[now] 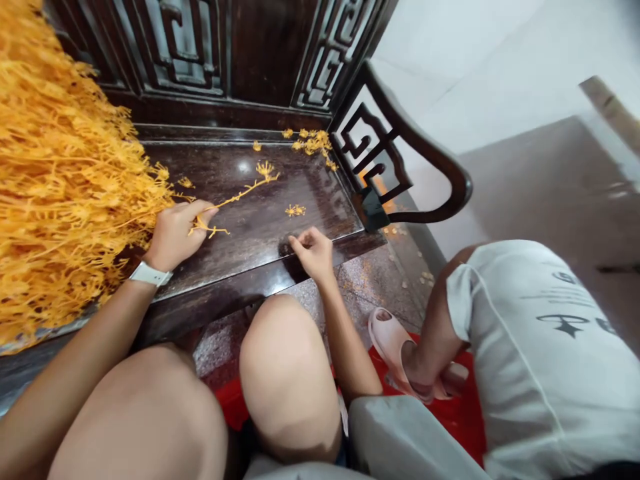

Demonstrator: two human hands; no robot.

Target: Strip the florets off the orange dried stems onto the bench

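My left hand is closed around a yellow plastic flower stem, whose branching tip points right, above the dark wooden bench seat. Short side twigs stick out below my fingers. Over the bench's front edge is my right hand, fingers curled in toward the thumb, with nothing visible in them. Just beyond it lies a loose yellow floret. A big heap of yellow flower stems fills the left side, right beside my left hand.
Several loose florets lie in the bench's back right corner. A curved wooden armrest closes off the right end. Another person's leg in pale shorts is close on my right, above a red surface. Yellow bits litter the floor.
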